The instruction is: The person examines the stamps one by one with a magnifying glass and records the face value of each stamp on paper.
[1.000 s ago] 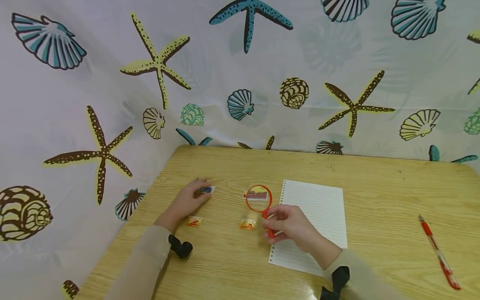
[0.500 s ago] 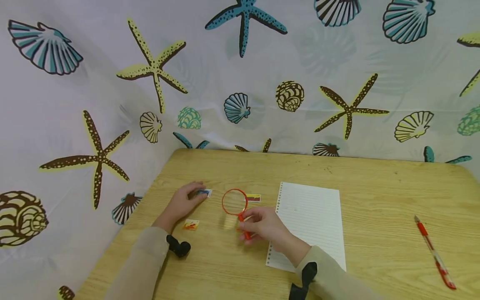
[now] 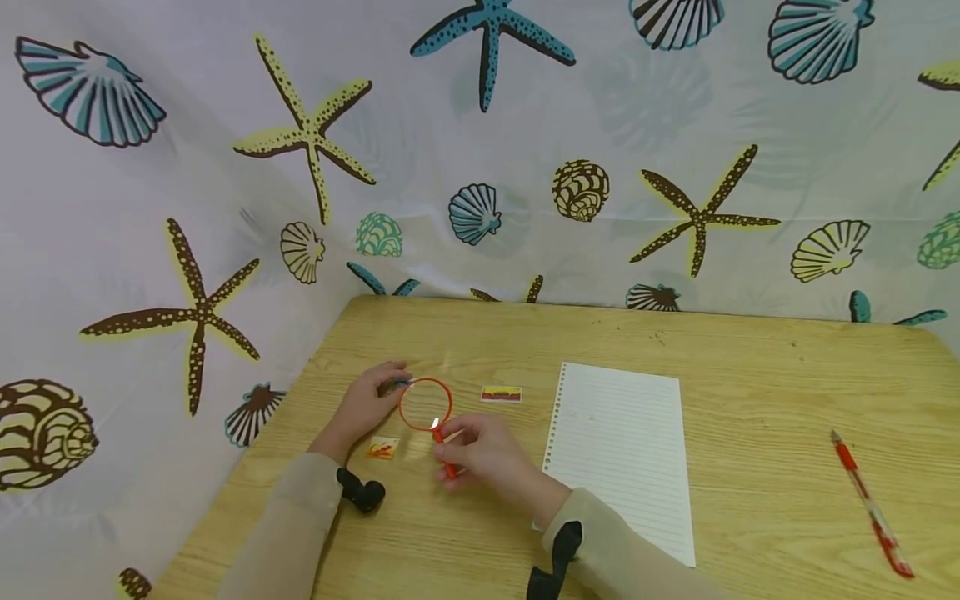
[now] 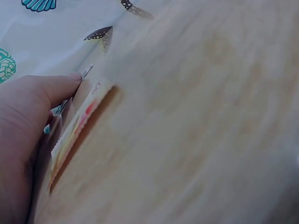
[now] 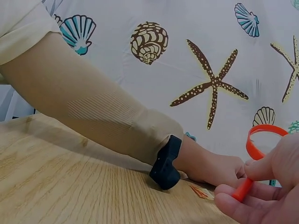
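The left hand (image 3: 367,404) pinches a small blue stamp (image 3: 403,382) at the table's left side; in the left wrist view the thumb of that hand (image 4: 28,112) lies along the stamp's edge. An orange and yellow stamp (image 3: 382,448) lies just nearer than this hand. The right hand (image 3: 487,454) grips the handle of a red magnifying glass (image 3: 448,467), its round lens beside the left fingertips and partly over the blue stamp. Right of the lens, a red and yellow stamp (image 3: 501,394) lies flat. In the right wrist view, fingers curl round the red handle (image 5: 243,190).
Lined paper (image 3: 618,450) lies right of the right hand, its left edge punched with holes. Farther right is a red pen (image 3: 862,492). A patterned cloth (image 3: 420,150) hangs behind the wooden table (image 3: 757,375).
The right hand has carried the magnifying glass leftward, from over the red and yellow stamp to beside the left hand. The orange stamp under its path is now hidden. The left hand stays nearly still.
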Tool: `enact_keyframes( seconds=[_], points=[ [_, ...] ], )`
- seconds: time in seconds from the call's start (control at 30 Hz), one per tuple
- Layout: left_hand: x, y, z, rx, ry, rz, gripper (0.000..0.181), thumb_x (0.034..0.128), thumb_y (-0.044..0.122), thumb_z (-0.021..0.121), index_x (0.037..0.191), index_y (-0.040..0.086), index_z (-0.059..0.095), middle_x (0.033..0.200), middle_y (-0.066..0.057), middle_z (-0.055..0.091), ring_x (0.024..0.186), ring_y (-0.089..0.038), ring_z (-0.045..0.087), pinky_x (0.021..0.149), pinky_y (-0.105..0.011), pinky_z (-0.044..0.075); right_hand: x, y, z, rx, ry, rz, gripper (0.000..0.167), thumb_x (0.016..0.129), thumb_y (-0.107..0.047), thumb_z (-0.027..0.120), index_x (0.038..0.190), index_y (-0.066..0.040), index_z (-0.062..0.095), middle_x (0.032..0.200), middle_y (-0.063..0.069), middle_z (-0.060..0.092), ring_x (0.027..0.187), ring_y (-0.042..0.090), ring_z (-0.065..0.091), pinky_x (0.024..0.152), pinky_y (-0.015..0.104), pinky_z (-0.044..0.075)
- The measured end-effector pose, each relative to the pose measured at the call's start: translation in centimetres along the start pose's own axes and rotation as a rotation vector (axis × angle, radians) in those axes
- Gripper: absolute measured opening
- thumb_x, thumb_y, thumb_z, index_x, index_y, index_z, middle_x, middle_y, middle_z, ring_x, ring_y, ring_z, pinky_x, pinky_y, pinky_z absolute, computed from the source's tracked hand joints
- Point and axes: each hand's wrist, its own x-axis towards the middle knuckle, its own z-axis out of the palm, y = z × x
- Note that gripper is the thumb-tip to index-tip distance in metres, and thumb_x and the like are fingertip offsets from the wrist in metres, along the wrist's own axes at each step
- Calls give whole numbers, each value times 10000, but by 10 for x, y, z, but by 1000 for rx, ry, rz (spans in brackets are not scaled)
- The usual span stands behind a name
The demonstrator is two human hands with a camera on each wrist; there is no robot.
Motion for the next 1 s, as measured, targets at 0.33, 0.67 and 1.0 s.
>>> enact_keyframes(
  seconds=[0.33, 0.67, 1.0],
  points=[
    [-4, -3, -2, -6, 13, 2, 339, 919, 334, 592, 1117, 67, 665, 1356, -116, 480, 1308, -314, 345, 1052, -505, 279, 15, 2, 23, 71, 13, 3, 222, 846, -9, 661, 1051, 45, 597, 791, 124, 618, 608, 211, 662, 577, 392, 564],
    [-2, -5, 2, 16, 26, 17, 377, 910, 221, 622, 1202, -17, 602, 1347, -128, 491, 1306, -314, 350, 1070, -491, 252, 33, 16, 34, 143, 126, 46, 197, 867, 20, 621, 1052, 65, 573, 813, 130, 632, 622, 231, 669, 583, 392, 564],
    [-4, -5, 0, 22, 23, 5, 379, 913, 229, 617, 1204, -14, 597, 1361, -125, 478, 1324, -311, 321, 1077, -487, 238, 44, 23, 36, 159, 165, 49, 202, 875, 31, 601, 1067, 73, 553, 781, 113, 608, 637, 247, 673, 555, 390, 563]
  ],
)
